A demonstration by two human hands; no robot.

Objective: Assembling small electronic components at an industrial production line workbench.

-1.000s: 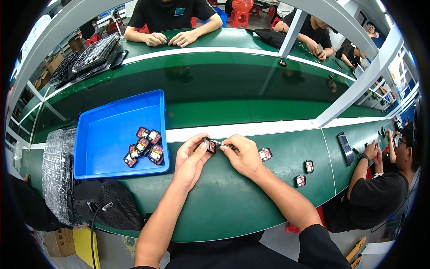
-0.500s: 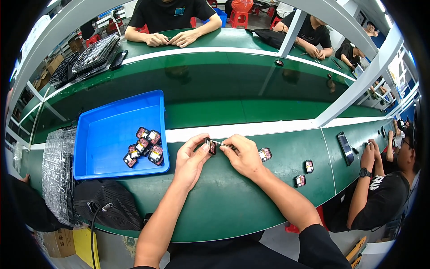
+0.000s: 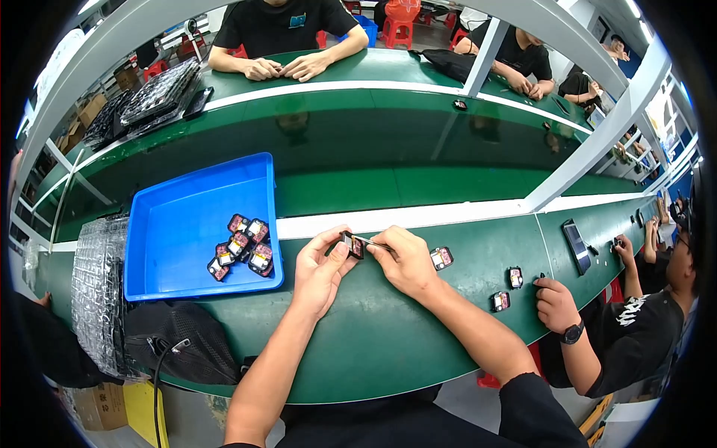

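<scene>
My left hand (image 3: 317, 275) is closed on a small black square electronic module (image 3: 355, 246), pinched upright between thumb and fingers above the green table. My right hand (image 3: 407, 263) grips slim metal tweezers (image 3: 372, 243), whose tip reaches the module's open face; I cannot make out what the tip touches. Just right of my right hand lies another module (image 3: 441, 257). Two further modules (image 3: 515, 278) (image 3: 500, 301) sit farther right on the table. To the left, a blue tray (image 3: 172, 190) holds a heap of several similar modules (image 3: 239, 244).
Left of me, a black mesh bag (image 3: 179, 340) and stacked bubble-wrap packs (image 3: 98, 295) border the tray. A white ledge (image 3: 418, 214) and grey frame post (image 3: 597, 134) stand beyond my hands. A co-worker's hand (image 3: 556, 305) is at the right; a dark phone-like device (image 3: 576, 246) lies farther off.
The co-worker at the right has brought one hand down and nearer, beside the loose modules. My hands stay almost in place, with the module turned slightly and the tweezers still at it.
</scene>
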